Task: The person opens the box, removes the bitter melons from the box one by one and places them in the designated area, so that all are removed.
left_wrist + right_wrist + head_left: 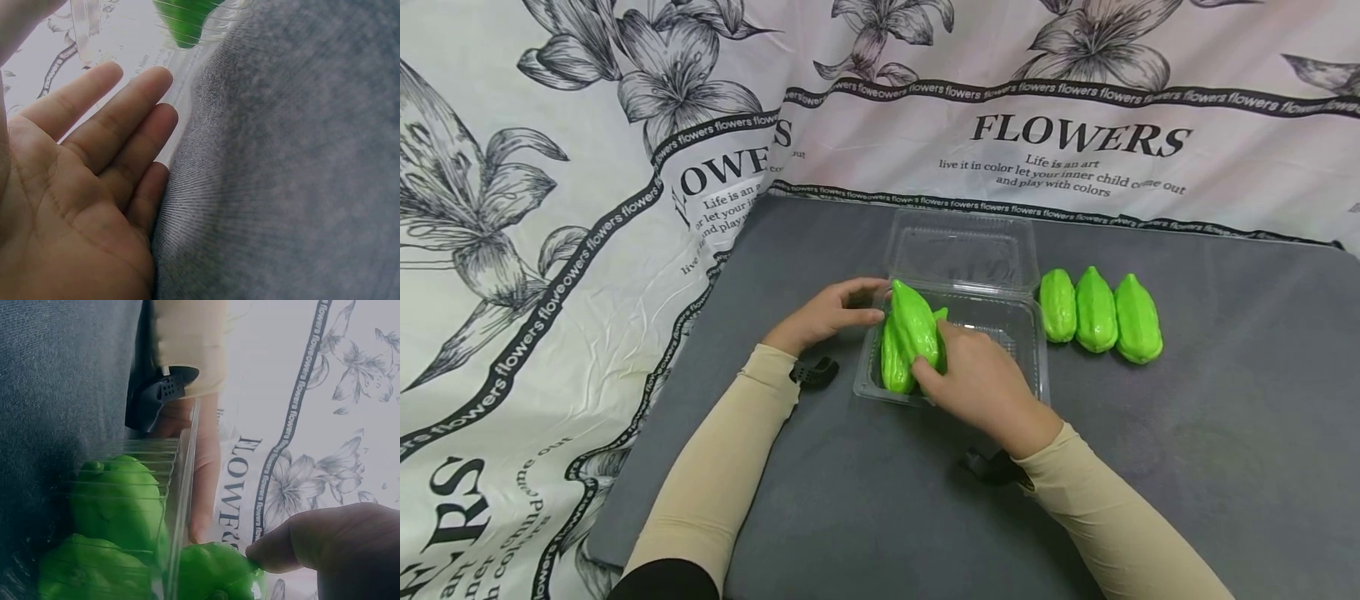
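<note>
A clear plastic clamshell box point(1039, 367) stands on the grey table with its lid point(962, 250) folded back. My right hand point(985, 383) pinches a glossy green star fruit point(913, 321) over the left part of the box, thumb on its near side. Through the box wall in the right wrist view show two more star fruits, one upper point(115, 503) and one lower point(94, 569), below the held one. My left hand point(831, 317) is at the box's left rim; its fingers are extended and its palm is bare in the left wrist view.
Three star fruits lie in a row right of the box: left point(1058, 306), middle point(1096, 310) and right point(1138, 319). A white cloth with printed flowers point(880, 137) hangs behind and to the left of the grey table point(1225, 417).
</note>
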Demonstrator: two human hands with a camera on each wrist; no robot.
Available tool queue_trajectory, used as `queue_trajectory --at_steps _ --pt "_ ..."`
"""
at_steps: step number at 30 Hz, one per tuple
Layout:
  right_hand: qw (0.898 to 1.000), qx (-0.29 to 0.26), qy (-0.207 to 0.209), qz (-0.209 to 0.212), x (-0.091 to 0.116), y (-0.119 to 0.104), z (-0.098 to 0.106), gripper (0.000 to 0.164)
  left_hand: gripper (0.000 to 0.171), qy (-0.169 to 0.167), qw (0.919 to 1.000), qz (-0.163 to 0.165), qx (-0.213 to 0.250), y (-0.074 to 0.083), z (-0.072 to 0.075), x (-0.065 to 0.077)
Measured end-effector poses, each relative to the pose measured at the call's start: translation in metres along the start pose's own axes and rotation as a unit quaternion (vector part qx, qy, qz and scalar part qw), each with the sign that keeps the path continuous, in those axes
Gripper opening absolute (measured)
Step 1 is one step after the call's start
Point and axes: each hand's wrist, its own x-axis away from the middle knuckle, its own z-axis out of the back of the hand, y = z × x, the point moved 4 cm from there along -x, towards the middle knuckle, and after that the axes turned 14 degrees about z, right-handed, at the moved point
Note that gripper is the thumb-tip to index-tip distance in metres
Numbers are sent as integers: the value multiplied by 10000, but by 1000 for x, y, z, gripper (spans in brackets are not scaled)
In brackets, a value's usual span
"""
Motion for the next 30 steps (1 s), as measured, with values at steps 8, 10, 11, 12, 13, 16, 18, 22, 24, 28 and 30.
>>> queue_trajectory --at_steps 8,10,11,12,13,16,18,22,24,28,30 --pt "9998 -59 -7 -173 3 -1 4 31 62 -45 10000 53 60 -1 0 -2" --pt "9998 -67 17 -187 4 -2 7 27 62 -65 9999 39 92 -1 0 -3" --pt "9998 -77 22 -199 4 -2 8 29 61 -55 9999 37 85 -1 0 -4" --pt "9998 -74 18 -196 5 -2 10 31 61 -45 10000 32 79 -1 0 -3" --pt "9998 -75 22 -189 5 -3 11 33 61 -31 10000 22 75 -1 1 -3" --pt "9998 -75 66 -182 8 -3 14 36 61 -15 10000 -21 34 -1 2 -2" --pt "9997 -82 85 -204 11 -1 16 40 61 -43 10000 -56 61 -1 1 -2" --pt "9994 -121 129 -308 20 1 22 48 60 -90 9998 -91 140 1 1 -3" --pt "9992 -58 148 -362 25 1 25 55 60 -94 9998 -94 151 1 1 -3" --pt "9991 55 203 -359 34 2 30 60 60 -68 9999 -59 120 1 0 -3" --pt "9990 58 228 -371 40 2 32 58 61 -112 9999 -39 102 0 -1 -4"
